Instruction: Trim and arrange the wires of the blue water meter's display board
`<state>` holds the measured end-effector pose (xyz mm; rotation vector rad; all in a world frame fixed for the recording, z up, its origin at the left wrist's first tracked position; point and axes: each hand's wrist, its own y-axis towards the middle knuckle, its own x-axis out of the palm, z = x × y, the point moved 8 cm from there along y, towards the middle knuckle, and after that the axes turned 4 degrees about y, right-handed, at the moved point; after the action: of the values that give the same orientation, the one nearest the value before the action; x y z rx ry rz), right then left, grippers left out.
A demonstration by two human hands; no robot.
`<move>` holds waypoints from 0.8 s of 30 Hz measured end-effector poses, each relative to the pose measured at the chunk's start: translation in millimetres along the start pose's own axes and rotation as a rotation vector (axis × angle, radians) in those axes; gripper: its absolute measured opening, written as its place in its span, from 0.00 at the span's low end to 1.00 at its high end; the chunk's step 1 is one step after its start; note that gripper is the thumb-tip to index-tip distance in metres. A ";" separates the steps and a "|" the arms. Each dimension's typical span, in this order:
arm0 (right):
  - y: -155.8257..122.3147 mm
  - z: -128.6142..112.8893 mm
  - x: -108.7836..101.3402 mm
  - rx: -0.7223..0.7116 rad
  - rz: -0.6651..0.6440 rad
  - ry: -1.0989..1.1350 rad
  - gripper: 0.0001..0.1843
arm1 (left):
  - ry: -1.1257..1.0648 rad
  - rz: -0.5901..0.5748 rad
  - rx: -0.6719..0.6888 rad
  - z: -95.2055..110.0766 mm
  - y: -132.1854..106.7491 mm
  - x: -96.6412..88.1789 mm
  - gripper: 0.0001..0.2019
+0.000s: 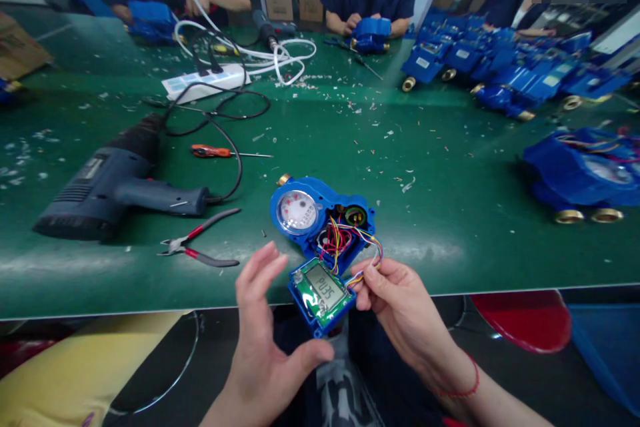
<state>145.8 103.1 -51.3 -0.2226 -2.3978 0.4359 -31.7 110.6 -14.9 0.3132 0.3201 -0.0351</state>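
Observation:
A blue water meter (310,213) lies on the bench near the front edge, its round dial showing and its side housing uncovered. Coloured wires (340,240) run from that housing to a green circuit board with a small display (323,283), set in a blue frame. The board sits tilted over the bench's front edge. My right hand (400,300) pinches the wires beside the board's right corner; whether its fingers also grip the frame is hidden. My left hand (270,333) is open, thumb and fingers spread around the board's left side, apart from it.
To the left lie a heat gun (115,180), cutting pliers (200,240) and an orange screwdriver (213,151). Behind them is a white power strip (205,83) with cables. More blue meters (520,73) crowd the back right; another meter (585,170) stands nearer. Co-workers sit opposite.

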 end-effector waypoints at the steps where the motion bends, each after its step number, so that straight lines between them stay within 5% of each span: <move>1: 0.3 0.8 -1.1 0.004 -0.004 0.014 0.13 | -0.149 0.095 -0.133 -14.9 -7.7 -5.6 0.37; 4: 0.8 5.1 -3.1 0.024 -0.027 0.061 0.12 | -0.572 0.203 -0.611 -55.9 -40.3 1.8 0.28; 8: 0.0 12.9 -2.4 0.053 -0.090 0.097 0.10 | -1.027 -0.076 -1.009 -52.4 -62.5 41.6 0.28; 11: -0.8 18.1 -2.7 0.063 -0.128 0.101 0.10 | -1.251 -0.251 -1.071 -36.6 -54.3 59.9 0.25; 17: 1.3 28.9 -13.6 0.096 -0.106 0.047 0.15 | -1.231 -0.179 -1.050 -47.6 -36.6 59.1 0.14; 24: 3.1 26.9 -16.9 0.040 -0.165 -0.289 0.21 | -1.134 -0.246 -0.962 -35.2 -31.1 56.6 0.24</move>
<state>141.1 94.7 -81.7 0.0610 -2.6600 0.4640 8.7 92.7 -73.6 -0.7126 -0.7583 -0.2777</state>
